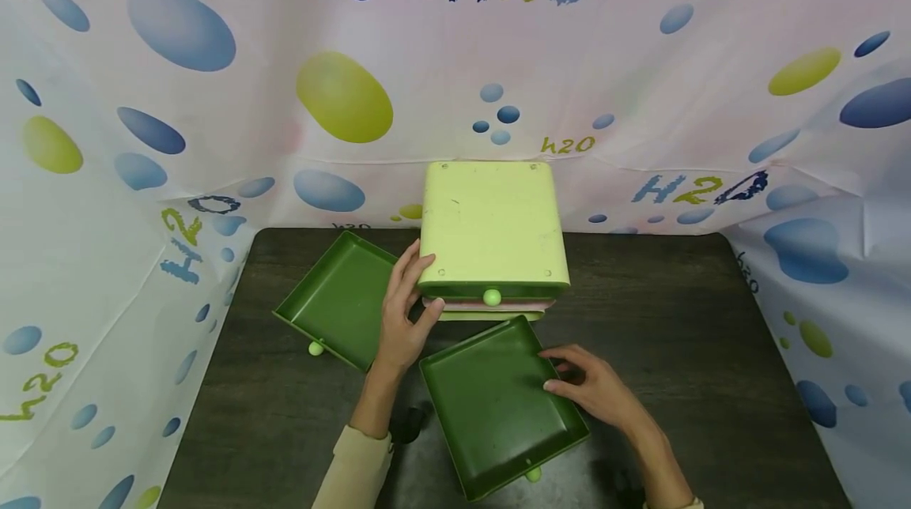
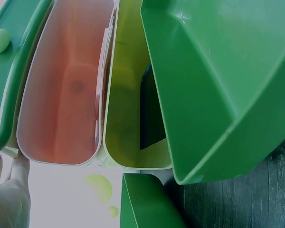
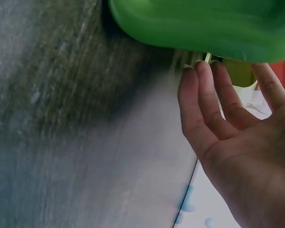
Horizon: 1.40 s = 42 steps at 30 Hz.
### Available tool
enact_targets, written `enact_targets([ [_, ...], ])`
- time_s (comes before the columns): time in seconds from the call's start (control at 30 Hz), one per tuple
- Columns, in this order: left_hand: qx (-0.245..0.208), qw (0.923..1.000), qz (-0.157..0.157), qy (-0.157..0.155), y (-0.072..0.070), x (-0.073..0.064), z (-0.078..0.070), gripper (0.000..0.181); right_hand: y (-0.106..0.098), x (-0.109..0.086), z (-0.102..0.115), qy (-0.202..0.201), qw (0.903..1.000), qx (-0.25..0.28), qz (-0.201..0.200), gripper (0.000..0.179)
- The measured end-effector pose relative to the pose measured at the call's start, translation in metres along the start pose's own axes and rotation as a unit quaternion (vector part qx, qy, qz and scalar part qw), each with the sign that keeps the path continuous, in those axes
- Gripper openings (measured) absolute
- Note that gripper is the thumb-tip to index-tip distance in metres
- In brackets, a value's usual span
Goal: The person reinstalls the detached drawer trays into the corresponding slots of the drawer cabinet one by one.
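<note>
Two green drawers out, one cabinet. Head view: near drawer [image 1: 491, 406] tilted round in front of the cabinet [image 1: 494, 224], its knob [image 1: 534, 475] toward the person. Right hand [image 1: 594, 390] at its right wall, thumb over the rim, pinching the wall with the fingers. Left hand [image 1: 406, 319] on the cabinet's left front edge, fingers spread, thumb apart. Far drawer [image 1: 342, 288] on the table [image 1: 683, 319], left of the cabinet, partly behind the left hand.

Left wrist view: cabinet front sideways; top drawer [image 2: 19, 61] shut, pink compartment [image 2: 71, 85] and yellow-green compartment [image 2: 126, 109] open, near drawer partly across the latter. Left fingers at the cabinet's edge, partly cut off; spread unclear here.

Right wrist view: fingers fairly straight, three close together, one apart, tips at the near drawer's edge. Thumb: can't tell here.
</note>
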<state>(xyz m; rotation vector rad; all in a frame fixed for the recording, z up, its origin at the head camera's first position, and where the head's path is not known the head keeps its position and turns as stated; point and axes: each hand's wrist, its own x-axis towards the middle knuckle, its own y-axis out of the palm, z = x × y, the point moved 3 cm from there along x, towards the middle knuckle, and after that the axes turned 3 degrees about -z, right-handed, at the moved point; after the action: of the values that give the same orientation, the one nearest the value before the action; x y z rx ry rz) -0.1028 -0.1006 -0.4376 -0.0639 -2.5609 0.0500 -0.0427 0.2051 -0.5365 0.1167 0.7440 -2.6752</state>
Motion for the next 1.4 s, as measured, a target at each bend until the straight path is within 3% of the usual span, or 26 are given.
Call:
enact_targets([
  [0.4,0.015,0.9999,0.003,-0.007,0.000,0.000,-0.003,0.054,0.007,-0.005,-0.003,0.022,0.9995,0.000,0.024,0.047],
  [0.77,0.013,0.9998,0.004,-0.012,0.000,-0.002,-0.001,0.050,0.010,-0.009,-0.006,0.043,0.9968,-0.002,0.067,0.072],
  [1.17,0.036,0.9990,0.000,-0.026,0.000,-0.002,-0.003,0.056,0.011,-0.013,-0.015,0.003,0.9959,0.037,0.083,0.078],
  [1.4,0.029,0.9993,0.000,-0.026,0.001,-0.001,-0.004,0.055,0.009,-0.014,-0.015,0.004,0.9947,0.058,0.084,0.077],
])
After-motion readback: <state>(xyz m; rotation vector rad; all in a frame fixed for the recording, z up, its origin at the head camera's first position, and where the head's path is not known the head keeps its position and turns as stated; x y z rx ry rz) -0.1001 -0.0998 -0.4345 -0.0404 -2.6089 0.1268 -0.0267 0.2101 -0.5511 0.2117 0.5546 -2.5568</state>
